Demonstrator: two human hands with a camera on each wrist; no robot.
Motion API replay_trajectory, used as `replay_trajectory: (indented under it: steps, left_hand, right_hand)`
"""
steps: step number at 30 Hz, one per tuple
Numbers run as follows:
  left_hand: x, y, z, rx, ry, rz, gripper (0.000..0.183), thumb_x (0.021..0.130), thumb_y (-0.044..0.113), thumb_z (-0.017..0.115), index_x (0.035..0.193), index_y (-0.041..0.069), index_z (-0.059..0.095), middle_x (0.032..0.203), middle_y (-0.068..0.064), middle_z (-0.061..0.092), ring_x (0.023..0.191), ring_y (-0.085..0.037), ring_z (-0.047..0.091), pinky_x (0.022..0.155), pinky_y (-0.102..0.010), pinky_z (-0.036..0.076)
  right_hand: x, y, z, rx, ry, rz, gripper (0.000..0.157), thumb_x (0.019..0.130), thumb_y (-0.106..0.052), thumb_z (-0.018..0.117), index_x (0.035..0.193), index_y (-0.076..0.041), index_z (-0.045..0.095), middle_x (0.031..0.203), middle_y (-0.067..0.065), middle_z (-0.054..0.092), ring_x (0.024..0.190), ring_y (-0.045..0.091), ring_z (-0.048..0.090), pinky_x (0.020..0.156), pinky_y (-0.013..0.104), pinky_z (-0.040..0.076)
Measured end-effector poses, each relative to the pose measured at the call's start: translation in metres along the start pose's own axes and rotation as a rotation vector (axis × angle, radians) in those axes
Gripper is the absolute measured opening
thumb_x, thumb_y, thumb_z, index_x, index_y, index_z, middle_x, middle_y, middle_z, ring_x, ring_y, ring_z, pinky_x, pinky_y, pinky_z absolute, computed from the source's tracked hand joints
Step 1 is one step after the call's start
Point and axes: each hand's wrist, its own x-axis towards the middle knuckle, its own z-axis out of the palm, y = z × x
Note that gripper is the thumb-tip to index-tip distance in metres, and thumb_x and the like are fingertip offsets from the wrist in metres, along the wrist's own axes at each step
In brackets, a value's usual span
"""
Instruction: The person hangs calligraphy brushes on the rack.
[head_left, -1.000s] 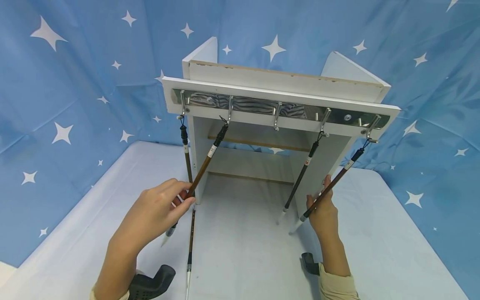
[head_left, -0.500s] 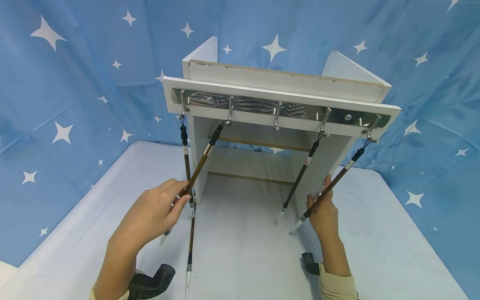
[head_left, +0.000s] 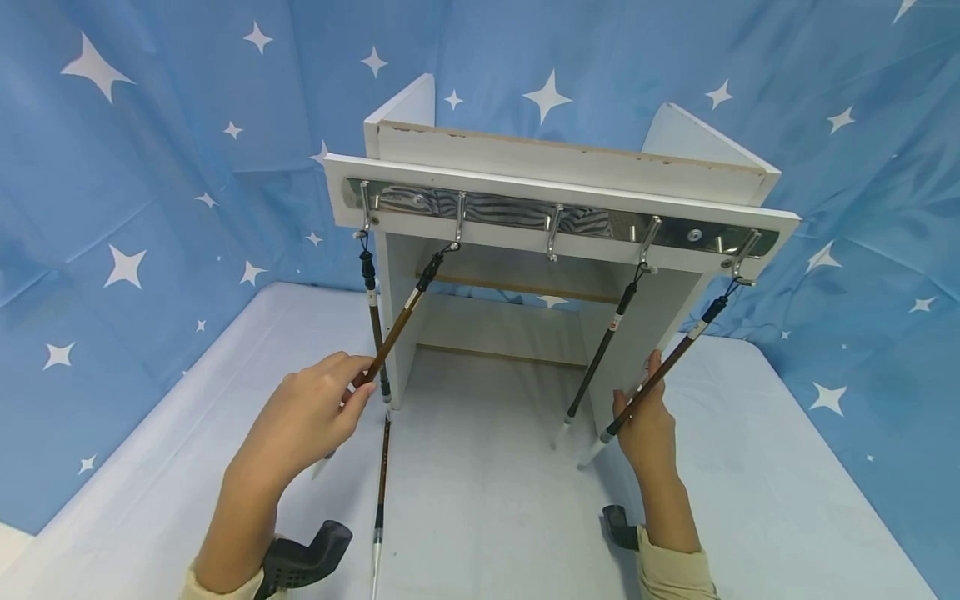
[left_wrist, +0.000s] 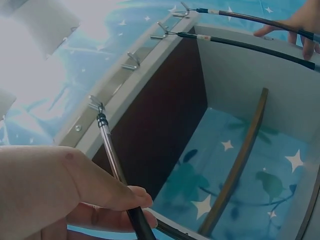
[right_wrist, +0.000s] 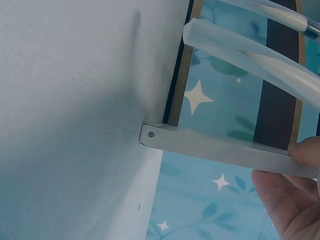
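Note:
My left hand (head_left: 311, 408) pinches the brown handle of a calligraphy brush (head_left: 405, 315) between thumb and fingers. The brush slants down to the left, its cord loop at the tip of the second hook (head_left: 461, 218). In the left wrist view that loop meets a hook (left_wrist: 95, 103). My right hand (head_left: 648, 429) grips the right side panel (right_wrist: 215, 148) of a white shelf, thumb on one face and fingers on the other. Other brushes hang by loops: one brush (head_left: 375, 321) on the first hook, a dark brush (head_left: 603, 350) on the fourth, another brush (head_left: 678, 352) on the fifth.
A shiny hook rail (head_left: 517, 212) runs along the shelf's front board. The middle hook (head_left: 555, 233) carries nothing. Another brush (head_left: 382, 475) lies on the white-covered table (head_left: 487, 500) at front left. A blue star-patterned curtain (head_left: 187, 150) hangs behind.
The held brush's loop has moved from beside the second hook onto its tip. My left hand has shifted slightly left with the brush. The right hand stays on the panel.

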Motion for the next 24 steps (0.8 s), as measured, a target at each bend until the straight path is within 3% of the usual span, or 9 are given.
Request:
replay_trajectory:
  steps: [5, 10, 14, 19, 24]
  left_hand:
    - [0.002, -0.002, 0.004, 0.01, -0.01, -0.005, 0.022, 0.085, 0.011, 0.061, 0.105, 0.001, 0.062, 0.091, -0.007, 0.064, 0.07, -0.016, 0.064, 0.054, -0.027, 0.05]
    - [0.005, -0.006, 0.008, -0.013, -0.007, 0.02, 0.036, 0.085, 0.013, 0.063, 0.119, 0.007, 0.054, 0.084, -0.003, 0.065, 0.062, -0.01, 0.06, 0.052, -0.023, 0.046]
    - [0.013, -0.013, 0.022, -0.118, -0.056, 0.051, 0.043, 0.085, 0.014, 0.063, 0.124, 0.01, 0.047, 0.082, -0.001, 0.065, 0.059, -0.006, 0.056, 0.052, -0.021, 0.044]
    - [0.024, -0.021, 0.048, -0.282, -0.111, 0.09, 0.042, 0.085, 0.016, 0.063, 0.123, 0.009, 0.044, 0.087, -0.005, 0.067, 0.07, -0.014, 0.064, 0.06, -0.024, 0.051]
    - [0.027, -0.021, 0.059, -0.334, -0.106, 0.125, 0.041, 0.086, 0.016, 0.062, 0.122, 0.007, 0.043, 0.09, -0.009, 0.067, 0.073, -0.019, 0.067, 0.062, -0.027, 0.054]
  right_hand:
    - [0.0, 0.0, 0.0, 0.0, -0.009, 0.007, 0.076, 0.09, -0.012, 0.054, 0.146, -0.011, 0.002, 0.088, 0.035, 0.059, 0.062, 0.043, 0.062, 0.052, 0.045, 0.053]
    - [0.0, 0.0, 0.001, -0.003, -0.012, 0.008, 0.076, 0.09, -0.012, 0.053, 0.146, -0.01, 0.002, 0.086, 0.033, 0.059, 0.059, 0.041, 0.062, 0.051, 0.044, 0.053]
    - [0.0, 0.0, 0.001, -0.011, -0.018, 0.008, 0.077, 0.09, -0.012, 0.053, 0.146, -0.01, 0.0, 0.089, 0.034, 0.059, 0.061, 0.042, 0.062, 0.053, 0.045, 0.053]
    - [0.001, -0.001, 0.001, -0.014, -0.029, 0.014, 0.077, 0.091, -0.013, 0.052, 0.146, -0.011, -0.001, 0.09, 0.035, 0.059, 0.06, 0.042, 0.062, 0.053, 0.044, 0.053]
    - [0.002, -0.002, 0.0, 0.001, -0.044, 0.039, 0.076, 0.091, -0.012, 0.052, 0.147, -0.012, 0.0, 0.09, 0.032, 0.059, 0.06, 0.04, 0.062, 0.055, 0.045, 0.053]
